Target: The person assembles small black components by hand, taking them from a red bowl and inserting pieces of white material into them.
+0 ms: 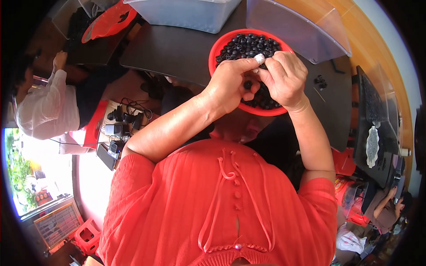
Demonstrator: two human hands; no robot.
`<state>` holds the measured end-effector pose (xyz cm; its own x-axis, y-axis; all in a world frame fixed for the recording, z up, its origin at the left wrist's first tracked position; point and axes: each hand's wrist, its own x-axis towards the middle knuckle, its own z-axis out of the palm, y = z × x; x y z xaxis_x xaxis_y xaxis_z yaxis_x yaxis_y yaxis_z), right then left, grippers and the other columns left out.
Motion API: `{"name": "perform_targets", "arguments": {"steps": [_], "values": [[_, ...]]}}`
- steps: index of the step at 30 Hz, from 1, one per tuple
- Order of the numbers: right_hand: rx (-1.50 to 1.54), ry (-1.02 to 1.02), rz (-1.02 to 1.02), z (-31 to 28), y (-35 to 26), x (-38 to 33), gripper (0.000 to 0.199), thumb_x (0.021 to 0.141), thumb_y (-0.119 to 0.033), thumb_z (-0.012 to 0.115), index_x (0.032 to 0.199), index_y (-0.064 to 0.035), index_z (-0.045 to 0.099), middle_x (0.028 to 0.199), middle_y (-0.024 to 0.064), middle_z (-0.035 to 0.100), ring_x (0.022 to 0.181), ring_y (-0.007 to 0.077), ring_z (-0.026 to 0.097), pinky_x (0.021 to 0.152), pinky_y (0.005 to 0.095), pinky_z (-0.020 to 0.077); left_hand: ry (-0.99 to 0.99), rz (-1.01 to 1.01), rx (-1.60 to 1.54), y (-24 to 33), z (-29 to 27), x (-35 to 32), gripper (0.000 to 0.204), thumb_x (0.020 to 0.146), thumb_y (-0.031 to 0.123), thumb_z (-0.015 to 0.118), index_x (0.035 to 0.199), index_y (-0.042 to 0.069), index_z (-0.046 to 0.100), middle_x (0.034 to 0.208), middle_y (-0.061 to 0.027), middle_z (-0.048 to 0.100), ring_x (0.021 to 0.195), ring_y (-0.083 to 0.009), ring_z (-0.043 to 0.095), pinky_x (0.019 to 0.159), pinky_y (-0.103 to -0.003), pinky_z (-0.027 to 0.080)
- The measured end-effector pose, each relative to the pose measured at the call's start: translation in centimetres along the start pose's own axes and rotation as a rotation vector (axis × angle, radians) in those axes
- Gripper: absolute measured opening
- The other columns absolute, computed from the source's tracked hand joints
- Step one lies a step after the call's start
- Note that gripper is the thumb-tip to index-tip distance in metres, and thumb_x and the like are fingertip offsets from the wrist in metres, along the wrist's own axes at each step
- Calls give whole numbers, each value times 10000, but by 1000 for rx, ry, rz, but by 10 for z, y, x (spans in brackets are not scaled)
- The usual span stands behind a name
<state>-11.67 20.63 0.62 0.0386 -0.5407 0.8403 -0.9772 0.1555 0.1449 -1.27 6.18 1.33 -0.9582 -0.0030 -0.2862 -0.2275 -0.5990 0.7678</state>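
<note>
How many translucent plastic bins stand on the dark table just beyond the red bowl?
2: the left bin, beyond and left of the red bowl, and the right bin, beyond and right of it. More may be hidden behind.

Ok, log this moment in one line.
left hand: holding round black bead | right hand: pinched beside left | round red plastic bowl: below, holding black beads

Your top (191, 195) is red with lengthwise ribbing, and its ties (268, 221) match. Before you, the basin (262, 112) is bright red, its beads (248, 42) black. Your surface (177, 48) is near-black; along its far edge, one bin (182, 15) looks translucent bluish, another bin (297, 31) clear greyish. Near its right edge, the thin stick (319, 94) is tan.
</note>
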Motion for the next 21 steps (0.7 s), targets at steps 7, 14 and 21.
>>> {"name": "perform_targets", "arguments": {"steps": [7,14,21], "values": [[430,-36,161,-5,9,12,401,761,-305,836,1021,-55,661,787,45,630,662,219,605,617,337,485,-127,-11,-212,7,-18,1,319,1044,285,488,1002,2,629,860,-66,597,680,-154,509,521,-278,360],[192,-229,310,-11,30,-6,221,707,-113,809,897,-105,696,800,22,617,782,218,627,738,357,501,-89,-1,-312,21,-45,-15,353,1048,294,454,1033,-11,630,814,-75,574,638,-158,465,495,-267,319],[131,-435,238,2,27,-5,237,750,-31,739,979,-75,691,883,61,613,916,258,628,847,379,471,-68,19,-236,18,-51,-30,260,1051,218,445,1117,21,602,678,32,422,473,-72,308,451,-239,248]]}}
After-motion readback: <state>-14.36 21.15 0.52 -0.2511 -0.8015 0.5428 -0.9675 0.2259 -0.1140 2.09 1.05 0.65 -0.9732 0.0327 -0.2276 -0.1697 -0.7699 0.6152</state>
